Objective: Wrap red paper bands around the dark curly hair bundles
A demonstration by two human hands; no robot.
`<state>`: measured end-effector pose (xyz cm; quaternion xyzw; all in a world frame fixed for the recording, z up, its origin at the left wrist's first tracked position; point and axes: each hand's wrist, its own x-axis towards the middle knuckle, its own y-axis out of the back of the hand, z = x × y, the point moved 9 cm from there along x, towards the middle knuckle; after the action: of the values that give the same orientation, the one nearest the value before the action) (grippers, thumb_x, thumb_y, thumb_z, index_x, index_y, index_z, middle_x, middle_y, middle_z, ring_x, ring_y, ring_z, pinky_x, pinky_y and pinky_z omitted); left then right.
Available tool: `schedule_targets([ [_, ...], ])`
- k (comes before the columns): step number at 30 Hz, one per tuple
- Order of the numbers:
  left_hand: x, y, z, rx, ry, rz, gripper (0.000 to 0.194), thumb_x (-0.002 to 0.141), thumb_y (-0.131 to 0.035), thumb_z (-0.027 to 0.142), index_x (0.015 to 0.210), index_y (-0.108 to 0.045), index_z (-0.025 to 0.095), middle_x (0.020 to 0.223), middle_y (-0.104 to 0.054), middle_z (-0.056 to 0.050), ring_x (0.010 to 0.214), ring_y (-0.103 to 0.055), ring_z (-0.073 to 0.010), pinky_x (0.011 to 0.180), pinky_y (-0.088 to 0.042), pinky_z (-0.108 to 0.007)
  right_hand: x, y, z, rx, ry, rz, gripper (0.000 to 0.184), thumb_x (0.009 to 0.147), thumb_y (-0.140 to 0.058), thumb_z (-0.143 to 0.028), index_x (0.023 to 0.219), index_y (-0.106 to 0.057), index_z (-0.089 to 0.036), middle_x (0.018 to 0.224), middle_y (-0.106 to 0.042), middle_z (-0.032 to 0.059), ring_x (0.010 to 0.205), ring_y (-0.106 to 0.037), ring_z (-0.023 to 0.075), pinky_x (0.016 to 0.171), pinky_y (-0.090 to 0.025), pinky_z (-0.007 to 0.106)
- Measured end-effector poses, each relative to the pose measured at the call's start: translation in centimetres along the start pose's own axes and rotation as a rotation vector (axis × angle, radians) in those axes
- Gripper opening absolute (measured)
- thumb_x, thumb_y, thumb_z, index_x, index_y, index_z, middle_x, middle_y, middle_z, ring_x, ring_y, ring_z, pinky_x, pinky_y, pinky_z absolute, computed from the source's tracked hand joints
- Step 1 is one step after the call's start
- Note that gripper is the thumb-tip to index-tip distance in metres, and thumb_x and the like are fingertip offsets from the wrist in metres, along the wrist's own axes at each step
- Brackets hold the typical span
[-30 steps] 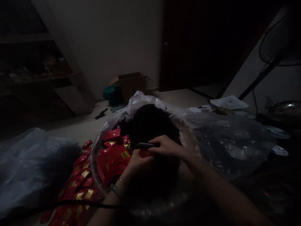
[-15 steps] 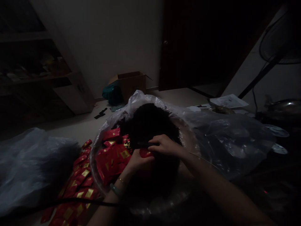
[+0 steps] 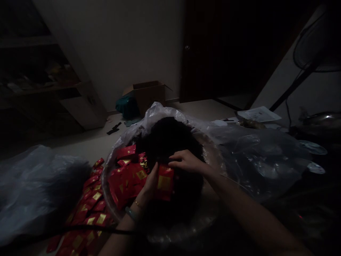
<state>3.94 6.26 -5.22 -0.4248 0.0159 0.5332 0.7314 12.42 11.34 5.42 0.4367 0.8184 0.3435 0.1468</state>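
Upright in my left hand [image 3: 149, 185] is a red packet [image 3: 165, 183] with a gold square on its front, gripped along its left side. My right hand [image 3: 188, 161] is closed at the packet's top right corner, its fingertips pinched together. Something dark seems to stick out from those fingers, but the gloom hides what it is. Both hands are over a black loose heap [image 3: 173, 135] in a wide round tub lined with clear plastic [image 3: 154, 110]. More red packets [image 3: 125, 181] lie inside the tub, left of my hand.
Many red and gold packets [image 3: 90, 209] are piled on the floor at left, beside a clear plastic bag [image 3: 39, 188]. Another plastic sheet [image 3: 261, 153] spreads to the right. A cardboard box [image 3: 150, 94] stands by the wall, and a fan [image 3: 317, 46] at right. A dark cable [image 3: 101, 227] crosses the lower left.
The red packet has turned in my left hand, so its gold-square front now faces me. My left thumb has lifted from across it to its side. My right hand has barely moved.
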Motion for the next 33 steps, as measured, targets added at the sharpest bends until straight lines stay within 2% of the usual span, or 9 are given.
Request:
schedule_targets([
  [3,0.1,-0.2,-0.1,-0.041,0.018,-0.035,0.061,0.088,-0.026,0.053,0.093,-0.065,0.006,0.074,-0.07,-0.016,0.055,-0.063,-0.0235,0.05,-0.051,-0.038,0.0,0.1,-0.2,0.002,0.011,0.007,0.025,0.08,-0.061,-0.032,0.096,-0.073,-0.016,0.083,-0.068,0.0045,0.074,-0.061,0.016,0.065,-0.041,0.023],
  [5,0.1,-0.3,-0.2,-0.046,0.029,-0.045,0.062,0.088,-0.025,0.053,0.091,-0.065,0.006,0.073,-0.069,-0.016,0.053,-0.062,-0.0237,0.048,-0.051,-0.037,-0.1,0.1,-0.3,0.004,0.015,0.013,0.026,0.079,-0.061,-0.032,0.096,-0.073,-0.017,0.084,-0.068,0.0046,0.075,-0.061,0.0162,0.066,-0.042,0.023],
  [10,0.2,0.0,-0.3,-0.02,0.04,0.015,0.065,0.088,-0.022,0.055,0.088,-0.065,0.007,0.068,-0.069,-0.015,0.049,-0.061,-0.0221,0.045,-0.049,-0.034,0.0,0.0,0.0,0.011,0.003,0.022,0.027,0.079,-0.061,-0.033,0.097,-0.072,-0.017,0.084,-0.068,0.0046,0.075,-0.062,0.0161,0.065,-0.042,0.023],
  [15,0.3,0.3,0.1,0.042,-0.008,0.058,0.064,0.084,-0.032,0.061,0.081,-0.066,0.007,0.063,-0.068,-0.013,0.046,-0.06,-0.019,0.046,-0.047,-0.029,0.1,-0.1,0.0,0.087,-0.015,-0.025,0.029,0.079,-0.06,-0.035,0.098,-0.071,-0.015,0.089,-0.069,0.0043,0.078,-0.062,0.0176,0.067,-0.043,0.024],
  [20,0.2,0.4,0.5,0.068,-0.046,0.094,0.067,0.082,-0.031,0.064,0.082,-0.067,0.007,0.063,-0.068,-0.012,0.045,-0.059,-0.0188,0.045,-0.047,-0.031,-0.4,0.5,1.4,0.259,-0.168,-0.067,0.044,0.079,-0.056,-0.046,0.11,-0.066,-0.016,0.087,-0.068,0.0031,0.065,-0.058,0.0135,0.053,-0.041,0.021],
  [23,0.0,0.2,0.7,0.07,-0.048,0.1,0.066,0.081,-0.033,0.065,0.088,-0.067,0.008,0.066,-0.069,-0.012,0.044,-0.059,-0.0187,0.044,-0.047,-0.031,-0.5,0.6,1.8,0.3,-0.178,-0.077,0.045,0.078,-0.057,-0.047,0.11,-0.066,-0.017,0.086,-0.068,0.0023,0.06,-0.056,0.0116,0.049,-0.04,0.021],
  [27,-0.3,0.4,0.7,0.066,-0.044,0.163,0.065,0.083,-0.033,0.063,0.082,-0.067,0.007,0.06,-0.068,-0.011,0.041,-0.058,-0.0174,0.043,-0.046,-0.029,-0.3,-0.2,1.6,0.282,-0.111,-0.098,0.039,0.077,-0.059,-0.042,0.105,-0.068,-0.016,0.087,-0.07,0.0027,0.068,-0.06,0.0151,0.057,-0.043,0.023],
  [33,-0.5,1.2,0.9,0.045,-0.079,0.297,0.056,0.087,-0.035,0.054,0.077,-0.067,0.008,0.052,-0.066,-0.008,0.041,-0.059,-0.0163,0.044,-0.047,-0.026,-0.1,0.0,0.9,0.225,-0.04,-0.023,0.036,0.076,-0.061,-0.039,0.101,-0.071,-0.015,0.093,-0.071,0.0046,0.08,-0.063,0.0197,0.069,-0.046,0.026],
])
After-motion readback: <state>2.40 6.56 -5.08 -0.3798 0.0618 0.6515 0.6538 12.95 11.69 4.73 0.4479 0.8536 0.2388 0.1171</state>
